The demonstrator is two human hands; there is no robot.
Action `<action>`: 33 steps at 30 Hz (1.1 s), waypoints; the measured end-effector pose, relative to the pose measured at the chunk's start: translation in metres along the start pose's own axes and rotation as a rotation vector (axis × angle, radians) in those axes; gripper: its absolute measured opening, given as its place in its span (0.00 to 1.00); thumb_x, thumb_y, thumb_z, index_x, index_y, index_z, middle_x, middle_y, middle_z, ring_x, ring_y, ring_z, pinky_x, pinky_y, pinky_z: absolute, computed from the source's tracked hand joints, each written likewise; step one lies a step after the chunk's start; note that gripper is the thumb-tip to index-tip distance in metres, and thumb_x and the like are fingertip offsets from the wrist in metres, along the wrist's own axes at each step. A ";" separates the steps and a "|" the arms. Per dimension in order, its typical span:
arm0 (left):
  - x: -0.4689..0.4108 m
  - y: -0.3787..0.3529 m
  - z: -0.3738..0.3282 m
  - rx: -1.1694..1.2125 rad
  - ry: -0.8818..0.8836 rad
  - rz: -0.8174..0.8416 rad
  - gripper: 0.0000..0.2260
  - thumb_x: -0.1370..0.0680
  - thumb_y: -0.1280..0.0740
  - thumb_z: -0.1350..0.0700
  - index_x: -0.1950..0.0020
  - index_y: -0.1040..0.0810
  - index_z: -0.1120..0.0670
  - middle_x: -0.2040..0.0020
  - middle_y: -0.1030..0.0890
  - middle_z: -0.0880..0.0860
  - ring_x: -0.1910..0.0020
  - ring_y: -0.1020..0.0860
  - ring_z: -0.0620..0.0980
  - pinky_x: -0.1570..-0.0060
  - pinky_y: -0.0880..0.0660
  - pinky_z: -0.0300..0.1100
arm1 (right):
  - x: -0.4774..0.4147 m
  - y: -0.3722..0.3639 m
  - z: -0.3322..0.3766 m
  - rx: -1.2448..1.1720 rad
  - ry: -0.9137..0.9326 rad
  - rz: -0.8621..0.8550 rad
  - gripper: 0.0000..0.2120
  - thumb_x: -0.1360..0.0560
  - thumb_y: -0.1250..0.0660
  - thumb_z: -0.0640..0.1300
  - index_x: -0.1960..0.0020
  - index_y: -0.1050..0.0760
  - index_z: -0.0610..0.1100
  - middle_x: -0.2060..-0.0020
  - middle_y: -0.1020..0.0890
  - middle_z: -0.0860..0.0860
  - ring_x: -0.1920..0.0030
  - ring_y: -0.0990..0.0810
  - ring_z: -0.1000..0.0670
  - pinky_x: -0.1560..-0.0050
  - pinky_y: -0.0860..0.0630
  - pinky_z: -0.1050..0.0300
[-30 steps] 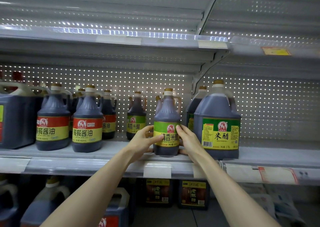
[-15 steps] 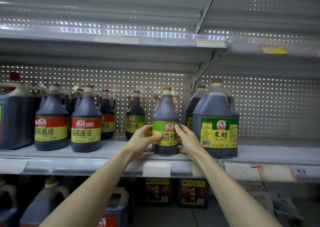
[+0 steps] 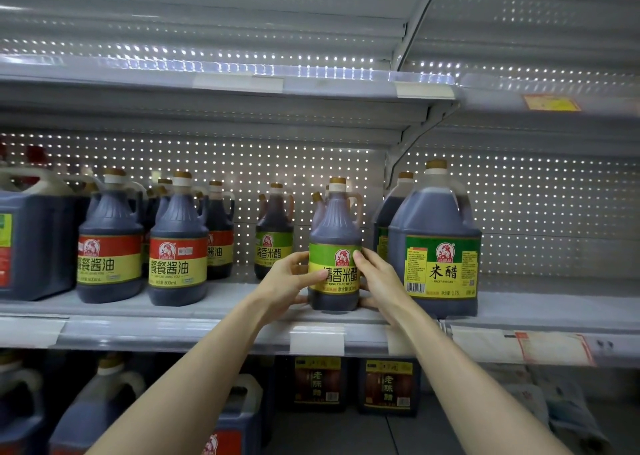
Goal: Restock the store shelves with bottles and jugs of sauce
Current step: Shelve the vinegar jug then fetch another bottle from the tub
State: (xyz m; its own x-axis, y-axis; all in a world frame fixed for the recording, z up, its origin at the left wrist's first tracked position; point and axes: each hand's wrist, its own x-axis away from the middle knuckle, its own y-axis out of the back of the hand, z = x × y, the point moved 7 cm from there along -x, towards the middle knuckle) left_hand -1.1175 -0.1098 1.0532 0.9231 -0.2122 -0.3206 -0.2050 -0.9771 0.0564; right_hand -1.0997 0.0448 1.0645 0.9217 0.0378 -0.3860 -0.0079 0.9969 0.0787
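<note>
Perforated backing (image 3: 242, 163) and a grey steel shelf (image 3: 207, 330) carried the stock. At the shelf's left end stood a large square jug (image 3: 34, 246), then two red-labelled soy bottles (image 3: 178, 246) along the front edge, with more behind them. One green-labelled bottle (image 3: 274, 232) stood toward the back edge, near the middle.

My left hand (image 3: 289, 281) wrapped the left flank of the rice vinegar bottle (image 3: 334, 232), thumb across its label. My right hand (image 3: 379, 281) clasped the right flank, fingers curled at the label's upper edge. The bottle stood upright at the front edge, base apparently seated. It was just beside the big vinegar jug (image 3: 438, 243) on its right; contact between them could not be determined.

Assessment: the step in hand was seating and facing this bottle. Done well, the label should be turned square to the aisle and the base aligned with the soy bottles' front row. The bottle should sit flat, clear of the edge, before either grip is eased.
</note>
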 end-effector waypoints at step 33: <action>0.315 0.311 -0.130 -0.400 -0.264 -0.498 0.21 0.26 0.28 0.56 0.34 0.27 0.54 0.43 0.21 0.53 0.43 0.22 0.47 0.48 0.26 0.36 | 0.131 -0.347 0.125 -0.053 0.319 0.171 0.11 0.22 0.33 0.43 0.41 0.26 0.43 0.57 0.18 0.53 0.52 0.18 0.49 0.50 0.23 0.51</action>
State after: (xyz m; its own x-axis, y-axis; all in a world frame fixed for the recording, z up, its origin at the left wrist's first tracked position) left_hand -0.8476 -0.4822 1.0927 0.7558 0.2239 -0.6153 0.4051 -0.8981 0.1709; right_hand -0.9279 -0.3053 1.1015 0.7382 0.2155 -0.6392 -0.1789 0.9762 0.1225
